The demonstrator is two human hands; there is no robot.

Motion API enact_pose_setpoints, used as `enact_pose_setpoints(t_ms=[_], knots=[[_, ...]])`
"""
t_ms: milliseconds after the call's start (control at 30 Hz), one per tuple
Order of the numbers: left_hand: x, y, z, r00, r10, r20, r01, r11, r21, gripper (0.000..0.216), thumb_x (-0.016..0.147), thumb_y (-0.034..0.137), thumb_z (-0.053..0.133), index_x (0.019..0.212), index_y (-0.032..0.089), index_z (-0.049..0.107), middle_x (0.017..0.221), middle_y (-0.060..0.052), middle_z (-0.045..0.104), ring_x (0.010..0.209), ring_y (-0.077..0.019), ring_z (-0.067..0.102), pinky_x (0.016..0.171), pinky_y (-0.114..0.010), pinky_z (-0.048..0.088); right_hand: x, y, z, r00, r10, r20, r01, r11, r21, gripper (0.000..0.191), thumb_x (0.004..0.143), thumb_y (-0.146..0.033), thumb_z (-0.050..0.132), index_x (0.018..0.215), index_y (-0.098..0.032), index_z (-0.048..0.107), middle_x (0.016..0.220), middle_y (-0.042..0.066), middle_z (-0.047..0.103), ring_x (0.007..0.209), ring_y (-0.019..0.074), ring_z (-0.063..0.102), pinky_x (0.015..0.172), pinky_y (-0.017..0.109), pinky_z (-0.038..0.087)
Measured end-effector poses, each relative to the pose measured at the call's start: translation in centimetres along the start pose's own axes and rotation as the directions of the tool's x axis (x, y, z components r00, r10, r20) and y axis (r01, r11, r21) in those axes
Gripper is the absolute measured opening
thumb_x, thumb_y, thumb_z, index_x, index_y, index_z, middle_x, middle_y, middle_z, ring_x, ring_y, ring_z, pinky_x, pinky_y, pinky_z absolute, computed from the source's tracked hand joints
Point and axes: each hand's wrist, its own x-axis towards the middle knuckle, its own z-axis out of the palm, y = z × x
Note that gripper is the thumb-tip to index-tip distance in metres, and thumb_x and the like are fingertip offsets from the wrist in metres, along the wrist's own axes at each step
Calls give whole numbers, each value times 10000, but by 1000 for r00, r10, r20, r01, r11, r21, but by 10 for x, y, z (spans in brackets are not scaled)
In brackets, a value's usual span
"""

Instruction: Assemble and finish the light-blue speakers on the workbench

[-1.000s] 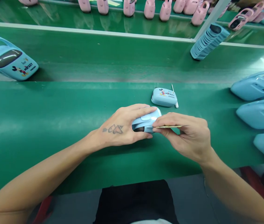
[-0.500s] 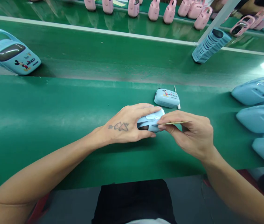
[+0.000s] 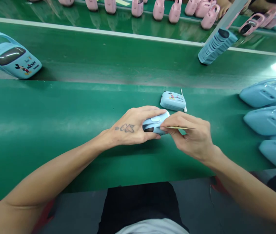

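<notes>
My left hand (image 3: 138,125) is wrapped round a light blue plastic casing (image 3: 155,121) with a dark window, steadying it low over the green bench. In my right hand (image 3: 189,131) a thin, flat, yellowish strip (image 3: 177,127) is pinched between thumb and fingers. The strip's tip end is hidden by the fingertips, which meet the casing's right end along its seam. Just beyond the hands lies a small blue case (image 3: 173,100) with a cartoon mouse print. A thin white stick (image 3: 185,109) lies against the right end of that case.
Several blue shells (image 3: 269,120) rest at the right edge. A stack of blue parts (image 3: 217,45) leans by a metal post (image 3: 225,21). At far left stands a larger printed blue casing (image 3: 18,60). Pink casings (image 3: 158,9) line the back shelf, near another person's hand (image 3: 223,6).
The view has shifted slightly. My right hand has moved a little left along the casing, still pinching the strip. My left hand keeps its hold. Another person's hand now shows at the back.
</notes>
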Motion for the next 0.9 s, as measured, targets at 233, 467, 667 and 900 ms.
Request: enact_pose_setpoints(t_ms=[233,467,667,900], knots=[[1,-2,-1,1000,-24,20,23,998,52,712,828,443,857,1480,254,643,1481,-104,684,1357,-325,652,1159,-446,520,-21,66,-53,820,539,-192,-523,842,130,455,826,-382,864,1220,-282,660,697,-37,743,563,193,691,580,334,572],[4,1,-5,993,-118,22,115,987,111,703,766,504,880,1406,276,700,1431,-104,615,1148,-286,707,1010,-444,588,-58,119,-86,677,692,-249,-729,584,-358,560,770,-481,837,1219,-163,729,732,39,740,736,274,732,769,413,581],[42,32,13,990,-130,61,112,963,246,669,734,374,870,1332,206,622,1174,-84,700,1014,-289,713,928,-457,595,-35,62,-15,874,387,-292,-332,917,223,591,1026,-703,457,1261,-248,752,1286,102,780,1220,274,725,1100,463,541],[55,20,33,987,125,-104,-91,954,284,802,707,407,915,1402,260,541,1457,-141,533,1301,-340,622,1072,-520,568,-12,81,51,725,610,-320,-415,758,504,879,957,-859,243,1075,-177,786,1081,128,818,1074,301,764,966,414,594]])
